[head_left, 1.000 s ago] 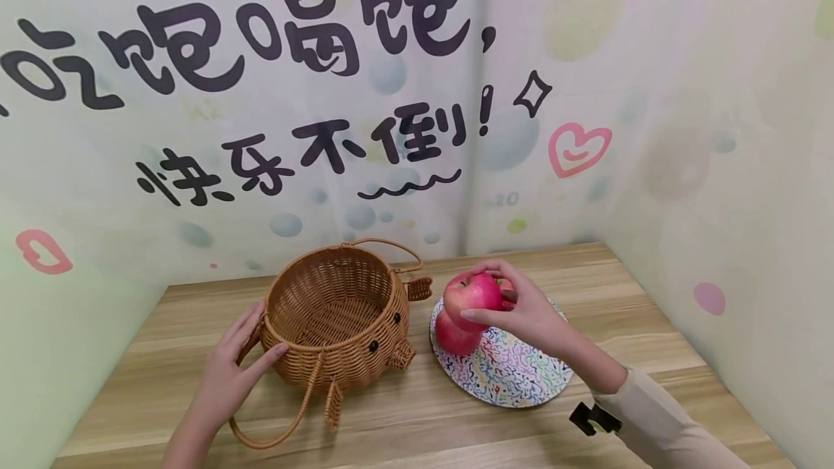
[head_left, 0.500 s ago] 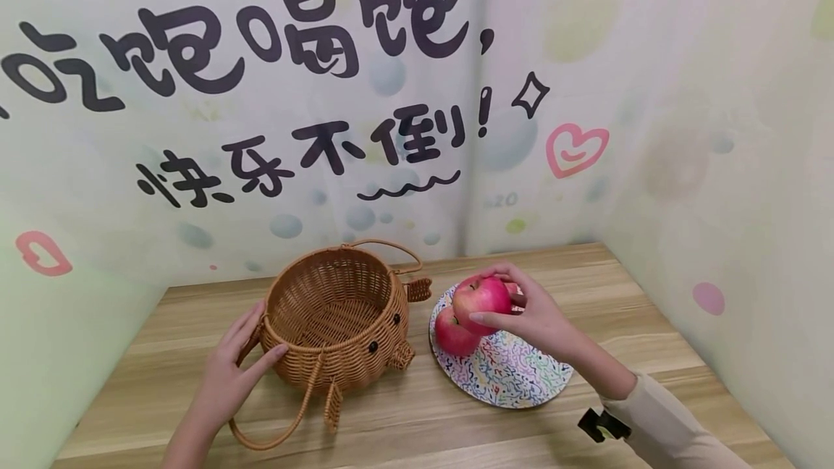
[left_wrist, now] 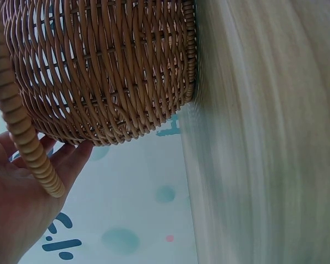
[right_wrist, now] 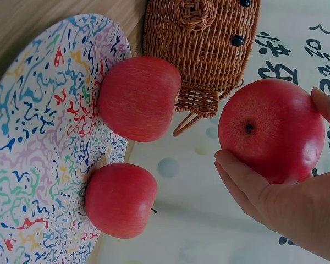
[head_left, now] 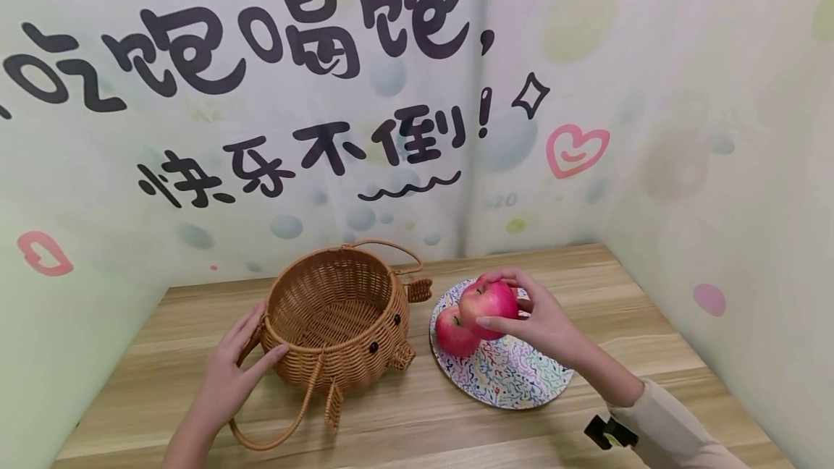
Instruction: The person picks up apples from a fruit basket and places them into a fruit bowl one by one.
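Observation:
My right hand (head_left: 544,320) holds a red apple (head_left: 490,306) between thumb and fingers, lifted above a round plate (head_left: 515,382) with a multicoloured squiggle pattern. Two more apples sit on that plate in the right wrist view: one nearer the basket (right_wrist: 140,99) and another beside it (right_wrist: 121,201). In the head view the held apple and hand mostly cover one of them. My left hand (head_left: 224,375) rests against a brown wicker basket (head_left: 339,360), fingers along its outer side and thumb at the rim. In the left wrist view, the fingertips touch the weave (left_wrist: 104,71).
The basket is shaped like an animal, with black eyes, a snout and two loop handles; the near handle (head_left: 287,436) hangs down onto the wooden table (head_left: 391,433). Printed fabric walls (head_left: 651,165) enclose the table behind and at the sides.
My right hand has shifted a little to the right and down with the apple, uncovering more of the left apple on the plate. The left hand and the basket stay put.

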Demonstrator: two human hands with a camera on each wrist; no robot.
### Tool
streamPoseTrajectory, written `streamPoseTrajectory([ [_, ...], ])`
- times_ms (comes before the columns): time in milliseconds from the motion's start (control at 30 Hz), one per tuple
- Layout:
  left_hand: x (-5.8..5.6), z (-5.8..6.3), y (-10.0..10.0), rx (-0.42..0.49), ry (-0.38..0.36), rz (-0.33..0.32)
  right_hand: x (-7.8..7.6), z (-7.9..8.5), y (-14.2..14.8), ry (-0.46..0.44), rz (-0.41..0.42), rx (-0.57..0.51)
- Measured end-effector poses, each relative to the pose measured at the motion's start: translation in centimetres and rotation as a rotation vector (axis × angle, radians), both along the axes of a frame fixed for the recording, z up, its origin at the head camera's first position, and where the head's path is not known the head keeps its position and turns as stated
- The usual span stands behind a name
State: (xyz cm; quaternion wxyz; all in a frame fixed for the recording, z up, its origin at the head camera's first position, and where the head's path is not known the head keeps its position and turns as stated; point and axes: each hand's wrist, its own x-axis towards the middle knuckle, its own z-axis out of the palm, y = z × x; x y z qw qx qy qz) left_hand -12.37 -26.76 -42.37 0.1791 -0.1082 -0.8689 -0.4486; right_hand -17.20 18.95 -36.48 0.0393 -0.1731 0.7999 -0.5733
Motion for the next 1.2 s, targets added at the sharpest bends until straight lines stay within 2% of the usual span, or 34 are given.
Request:
streamPoseTrajectory([
  [300,-0.1,0.0,0.0,-0.013,-0.009,0.009,0.1,-0.2,0.7,-0.022,-0.042,0.033],
  [833,0.0,0.2,0.1,-0.027,-0.010,0.010,0.2,-1.1,1.4,-0.014,-0.050,0.001],
  [1200,0.0,0.2,0.1,-0.012,-0.017,-0.001,0.4,-1.5,1.9,-0.032,-0.074,0.025],
])
